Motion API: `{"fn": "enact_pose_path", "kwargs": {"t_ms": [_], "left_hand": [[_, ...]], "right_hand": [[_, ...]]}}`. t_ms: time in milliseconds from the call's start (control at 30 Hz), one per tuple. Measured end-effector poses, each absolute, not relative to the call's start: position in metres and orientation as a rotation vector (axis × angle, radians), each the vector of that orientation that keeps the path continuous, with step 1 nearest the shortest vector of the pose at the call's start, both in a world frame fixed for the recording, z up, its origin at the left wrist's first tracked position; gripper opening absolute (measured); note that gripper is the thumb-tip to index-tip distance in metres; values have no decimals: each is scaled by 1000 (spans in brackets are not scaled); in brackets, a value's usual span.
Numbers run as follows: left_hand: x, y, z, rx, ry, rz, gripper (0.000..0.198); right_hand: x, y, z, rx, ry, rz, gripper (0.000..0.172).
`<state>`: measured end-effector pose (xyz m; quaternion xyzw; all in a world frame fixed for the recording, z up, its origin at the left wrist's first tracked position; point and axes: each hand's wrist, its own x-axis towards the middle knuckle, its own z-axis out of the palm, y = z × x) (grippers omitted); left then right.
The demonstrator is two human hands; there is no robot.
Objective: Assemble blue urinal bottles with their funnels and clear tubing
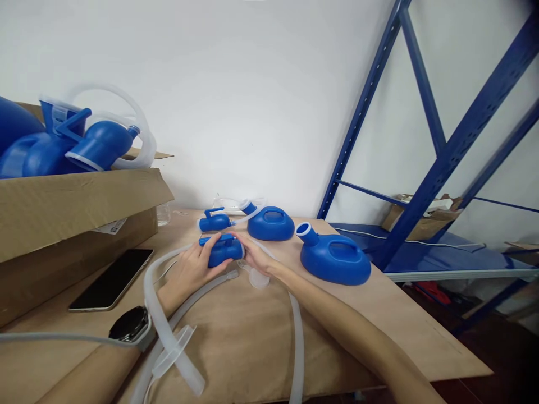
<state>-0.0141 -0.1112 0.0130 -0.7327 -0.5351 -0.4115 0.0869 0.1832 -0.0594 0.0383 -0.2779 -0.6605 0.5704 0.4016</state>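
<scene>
A small blue urinal cup with a handle (225, 253) is held between both hands above the table, its white rim facing right. My left hand (191, 268) is closed round its left part, thumb below and fingers on top. At the rimmed end, my right hand (256, 258) presses with its fingers, which are partly hidden. Under that hand hangs a translucent lid (259, 279). A clear hose (155, 297) passes over my left wrist and carries a translucent cap (173, 352). Just beyond lie another blue cup (214, 223) and a blue urinal bottle (270, 223).
A second blue bottle (334, 259) stands to the right on the wooden table (404, 331). At left, a cardboard box (80, 207) holds blue parts and hoses, with a phone (112, 280) before it. Blue metal shelving (425, 191) rises at the right.
</scene>
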Motion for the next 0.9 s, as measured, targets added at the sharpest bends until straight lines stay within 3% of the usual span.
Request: {"fn": "enact_pose_path", "kwargs": {"t_ms": [167, 300, 467, 700, 900], "left_hand": [[-18, -106, 24, -2054, -1695, -1264, 70], [-25, -103, 31, -2009, -1820, -1372, 68], [-24, -101, 29, -2020, -1829, -1503, 69], [-1, -113, 25, -2298, -1533, -1694, 60], [9, -120, 25, -2339, -1474, -1762, 59]], "right_hand": [[222, -62, 50, -1097, -2096, 1141, 86], [261, -87, 59, -1293, -2587, 798, 101], [272, -89, 36, -1155, -2324, 638, 64], [240, -74, 12, -774, -1605, 1156, 69], [209, -101, 23, -682, -1707, 1102, 65]]}}
